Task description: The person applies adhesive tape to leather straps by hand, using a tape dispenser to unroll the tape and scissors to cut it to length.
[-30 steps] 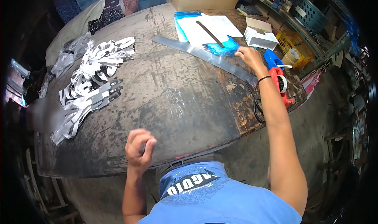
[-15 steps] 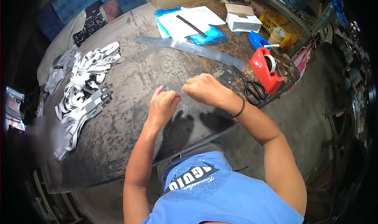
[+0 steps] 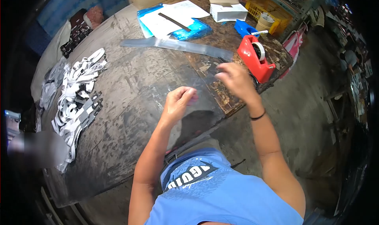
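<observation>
My left hand [image 3: 179,103] is held over the dark tabletop near its front edge. Its fingers are curled into a closed grip, and whatever may be inside is hidden. Off to the right, my right hand [image 3: 237,82] hovers above the scissors, its fingers loosely bent and apart, slightly blurred. The black scissors [image 3: 224,60] lie under it, mostly covered; their blade end shows past the fingers. Just beyond stands a red tape dispenser [image 3: 246,51] with a roll of clear tape [image 3: 258,51].
White straps [image 3: 79,88] are heaped at the left of the worn table [image 3: 130,106]. A clear plastic strip [image 3: 177,46] lies across the back, near white papers [image 3: 166,21], blue plastic packs [image 3: 193,30] and a white box [image 3: 227,12]. A blue dispenser [image 3: 244,28] sits behind the red one.
My hands have parted. The right one has moved right, over the scissors, and its fingers have loosened. My left hand stays closed, shifted slightly right. The view has turned a little.
</observation>
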Action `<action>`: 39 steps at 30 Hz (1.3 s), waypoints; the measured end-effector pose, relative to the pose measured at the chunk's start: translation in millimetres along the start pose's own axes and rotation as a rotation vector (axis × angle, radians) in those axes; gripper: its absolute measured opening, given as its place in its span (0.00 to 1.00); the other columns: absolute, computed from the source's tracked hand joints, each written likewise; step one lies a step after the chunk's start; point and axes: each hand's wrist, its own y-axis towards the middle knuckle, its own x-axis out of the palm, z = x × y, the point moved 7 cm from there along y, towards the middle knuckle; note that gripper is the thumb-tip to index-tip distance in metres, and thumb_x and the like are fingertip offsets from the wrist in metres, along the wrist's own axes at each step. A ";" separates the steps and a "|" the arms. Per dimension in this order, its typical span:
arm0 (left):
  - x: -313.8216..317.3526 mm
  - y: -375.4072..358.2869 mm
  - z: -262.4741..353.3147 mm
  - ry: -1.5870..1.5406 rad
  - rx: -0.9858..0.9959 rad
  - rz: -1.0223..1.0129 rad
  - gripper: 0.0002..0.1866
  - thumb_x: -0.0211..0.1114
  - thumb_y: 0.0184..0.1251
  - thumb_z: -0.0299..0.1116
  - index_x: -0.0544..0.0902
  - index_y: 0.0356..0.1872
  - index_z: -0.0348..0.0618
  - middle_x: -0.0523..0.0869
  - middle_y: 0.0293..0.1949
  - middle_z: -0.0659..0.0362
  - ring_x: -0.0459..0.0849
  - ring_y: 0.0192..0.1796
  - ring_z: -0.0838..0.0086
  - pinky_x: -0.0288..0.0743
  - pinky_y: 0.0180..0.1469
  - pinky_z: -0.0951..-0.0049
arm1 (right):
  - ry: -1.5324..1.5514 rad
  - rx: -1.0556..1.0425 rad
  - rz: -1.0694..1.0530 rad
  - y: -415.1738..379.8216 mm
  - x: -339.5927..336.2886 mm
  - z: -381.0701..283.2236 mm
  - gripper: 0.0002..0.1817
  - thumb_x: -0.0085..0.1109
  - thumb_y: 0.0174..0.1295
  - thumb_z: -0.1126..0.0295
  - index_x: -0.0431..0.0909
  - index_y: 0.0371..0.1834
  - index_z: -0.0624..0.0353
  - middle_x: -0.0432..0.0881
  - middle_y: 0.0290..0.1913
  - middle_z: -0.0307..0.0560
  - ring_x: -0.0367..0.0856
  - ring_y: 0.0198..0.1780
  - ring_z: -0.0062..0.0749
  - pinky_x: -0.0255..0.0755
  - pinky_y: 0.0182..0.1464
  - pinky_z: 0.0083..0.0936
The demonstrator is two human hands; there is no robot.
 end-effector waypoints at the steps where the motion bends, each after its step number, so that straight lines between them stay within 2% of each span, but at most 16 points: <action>1: 2.3 2.1 1.6 0.003 0.004 0.015 0.16 0.61 0.73 0.40 0.83 0.46 0.36 0.87 0.39 0.57 0.85 0.41 0.73 0.80 0.45 0.70 | -0.163 0.098 0.020 -9.2 -10.1 28.9 0.16 0.64 0.58 0.67 0.80 0.47 0.61 0.83 0.44 0.56 0.80 0.48 0.52 0.73 0.51 0.42; 3: 13.3 6.0 -5.2 -0.221 -0.129 -0.013 0.16 0.59 0.74 0.42 0.81 0.47 0.37 0.85 0.37 0.59 0.85 0.40 0.70 0.81 0.45 0.66 | -0.424 0.239 -0.077 -42.3 -6.4 89.6 0.22 0.63 0.56 0.68 0.74 0.55 0.60 0.78 0.47 0.60 0.75 0.50 0.60 0.72 0.52 0.47; 6: 22.3 9.9 -9.4 -0.341 -0.218 0.028 0.15 0.59 0.73 0.41 0.80 0.48 0.39 0.82 0.34 0.62 0.84 0.38 0.71 0.81 0.46 0.65 | -0.534 0.335 -0.173 -57.8 -2.2 102.9 0.23 0.63 0.54 0.69 0.73 0.54 0.60 0.78 0.47 0.61 0.75 0.50 0.61 0.73 0.51 0.48; 11: 26.0 18.5 -19.3 -0.334 -0.190 0.042 0.14 0.63 0.71 0.41 0.80 0.46 0.41 0.81 0.32 0.62 0.83 0.36 0.73 0.81 0.42 0.67 | -0.532 0.303 -0.180 -50.4 1.9 104.0 0.23 0.59 0.51 0.73 0.70 0.52 0.61 0.77 0.43 0.64 0.76 0.49 0.62 0.74 0.51 0.49; 14: 23.9 24.8 -21.1 -0.285 -0.173 0.061 0.14 0.64 0.69 0.40 0.80 0.45 0.41 0.82 0.33 0.61 0.83 0.35 0.73 0.81 0.39 0.68 | -0.495 0.376 -0.156 -42.5 -0.6 97.2 0.27 0.58 0.50 0.73 0.68 0.57 0.62 0.76 0.40 0.65 0.76 0.48 0.64 0.73 0.51 0.50; 16: 23.1 25.2 -18.5 -0.284 -0.165 0.072 0.14 0.65 0.68 0.40 0.80 0.45 0.41 0.83 0.34 0.60 0.83 0.34 0.73 0.82 0.38 0.68 | -0.352 0.430 -0.021 -45.3 -12.7 81.3 0.33 0.59 0.49 0.73 0.65 0.62 0.63 0.76 0.39 0.65 0.77 0.47 0.67 0.74 0.50 0.49; 17: 21.3 25.3 -17.9 -0.292 -0.168 0.108 0.13 0.66 0.68 0.39 0.80 0.44 0.41 0.83 0.34 0.59 0.83 0.34 0.73 0.82 0.37 0.69 | -0.369 0.316 0.104 -52.4 -11.8 86.4 0.33 0.62 0.55 0.68 0.64 0.66 0.61 0.77 0.36 0.54 0.81 0.43 0.53 0.76 0.48 0.41; 18: 19.7 25.7 -15.9 -0.300 -0.170 0.143 0.13 0.66 0.67 0.39 0.79 0.43 0.41 0.83 0.34 0.58 0.83 0.33 0.73 0.82 0.37 0.69 | -0.367 0.306 0.105 -54.2 -11.2 80.8 0.33 0.62 0.55 0.68 0.64 0.66 0.61 0.77 0.36 0.54 0.81 0.43 0.53 0.76 0.48 0.41; 19: 20.2 26.5 -13.8 -0.300 -0.163 0.149 0.13 0.66 0.67 0.39 0.79 0.43 0.41 0.83 0.34 0.58 0.83 0.33 0.73 0.82 0.37 0.69 | 0.054 0.483 0.056 -60.7 -2.5 85.2 0.35 0.64 0.57 0.63 0.63 0.67 0.59 0.76 0.35 0.48 0.81 0.39 0.42 0.77 0.43 0.34; 21: 17.1 26.9 -8.1 -0.340 -0.116 0.216 0.12 0.66 0.68 0.37 0.78 0.42 0.39 0.83 0.31 0.56 0.82 0.30 0.74 0.80 0.31 0.73 | 0.716 0.656 -0.015 -76.8 15.1 65.5 0.39 0.63 0.63 0.48 0.61 0.71 0.59 0.71 0.33 0.34 0.74 0.27 0.16 0.74 0.29 0.17; 22: 16.7 27.9 -6.0 -0.338 -0.109 0.216 0.12 0.66 0.68 0.37 0.78 0.42 0.39 0.83 0.31 0.56 0.82 0.30 0.74 0.80 0.31 0.73 | 0.970 0.596 -0.029 -77.9 18.7 47.5 0.39 0.57 0.68 0.48 0.58 0.73 0.60 0.73 0.35 0.38 0.75 0.23 0.18 0.74 0.23 0.17; 23: 16.8 29.3 -2.7 -0.379 -0.084 0.212 0.12 0.65 0.68 0.36 0.78 0.42 0.38 0.83 0.31 0.56 0.82 0.29 0.73 0.80 0.30 0.73 | 1.050 0.527 -0.036 -81.1 19.7 25.7 0.39 0.52 0.69 0.44 0.56 0.74 0.59 0.73 0.37 0.38 0.75 0.23 0.19 0.75 0.25 0.18; 32: 9.3 30.1 34.6 -0.331 0.029 0.168 0.13 0.67 0.66 0.38 0.79 0.41 0.37 0.84 0.30 0.56 0.83 0.28 0.73 0.80 0.30 0.72 | 0.790 0.422 -0.194 -80.6 43.8 -12.9 0.42 0.59 0.63 0.40 0.61 0.70 0.61 0.72 0.36 0.38 0.70 0.26 0.16 0.68 0.27 0.17; 34: 9.4 30.3 38.2 -0.322 0.037 0.147 0.13 0.67 0.67 0.38 0.79 0.41 0.37 0.84 0.30 0.56 0.83 0.28 0.73 0.80 0.30 0.73 | 0.761 0.447 -0.211 -81.8 46.5 -10.8 0.41 0.59 0.62 0.40 0.64 0.68 0.62 0.73 0.36 0.40 0.72 0.30 0.21 0.69 0.31 0.21; 36: 11.4 29.5 39.5 -0.324 0.027 0.136 0.13 0.67 0.67 0.38 0.79 0.40 0.37 0.84 0.29 0.56 0.83 0.28 0.73 0.79 0.30 0.73 | 0.608 0.325 -0.152 -77.0 39.6 -18.0 0.40 0.61 0.62 0.43 0.67 0.66 0.64 0.75 0.38 0.43 0.74 0.36 0.26 0.71 0.40 0.25; 39: 16.9 27.0 40.7 -0.339 0.002 0.111 0.12 0.66 0.68 0.37 0.79 0.39 0.37 0.83 0.29 0.56 0.83 0.27 0.74 0.79 0.29 0.73 | 0.566 0.367 -0.179 -75.9 34.7 -24.2 0.38 0.63 0.62 0.46 0.68 0.65 0.65 0.76 0.40 0.47 0.75 0.42 0.31 0.71 0.46 0.28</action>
